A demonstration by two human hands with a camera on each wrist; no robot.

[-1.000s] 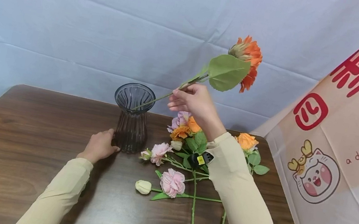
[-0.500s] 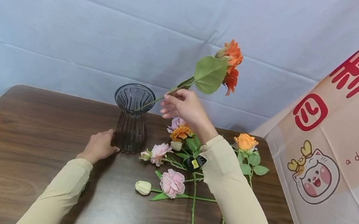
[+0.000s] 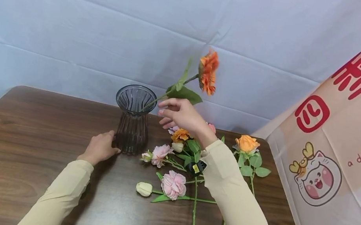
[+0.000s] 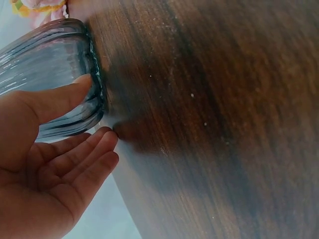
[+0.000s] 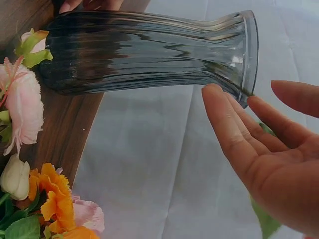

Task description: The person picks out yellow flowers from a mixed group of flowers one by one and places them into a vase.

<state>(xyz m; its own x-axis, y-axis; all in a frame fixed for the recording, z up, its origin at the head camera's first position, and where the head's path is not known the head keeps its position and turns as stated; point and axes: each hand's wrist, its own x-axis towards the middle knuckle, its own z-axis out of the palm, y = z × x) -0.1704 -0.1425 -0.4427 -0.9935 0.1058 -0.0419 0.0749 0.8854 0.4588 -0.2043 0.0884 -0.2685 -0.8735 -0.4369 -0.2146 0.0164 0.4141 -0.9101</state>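
Observation:
A grey-blue ribbed glass vase point(image 3: 132, 132) stands upright on the wooden table. My left hand point(image 3: 99, 147) holds it low at the base, thumb point(image 4: 65, 102) on one side and fingers on the other. An orange artificial flower point(image 3: 208, 72) leans to the right over the rim, its thin stem running into the vase mouth. My right hand point(image 3: 183, 117) is beside the rim under the leaf point(image 3: 187, 95), fingers extended and thumb apart. In the right wrist view, the right hand's fingers point(image 5: 249, 134) lie near the rim and partly hide the stem.
Several artificial flowers lie right of the vase: a pink bloom point(image 3: 173, 185), a white tulip point(image 3: 144, 189), a smaller pink flower point(image 3: 161, 153) and an orange rose point(image 3: 247, 143). A pale cloth point(image 3: 89, 33) hangs behind the table point(image 3: 14, 164); a printed banner point(image 3: 353, 129) hangs right.
The orange flower has swung left and down, and its leaf has turned. My right hand has moved left and lower towards the rim, its thumb now apart from the stem. The left hand stays put.

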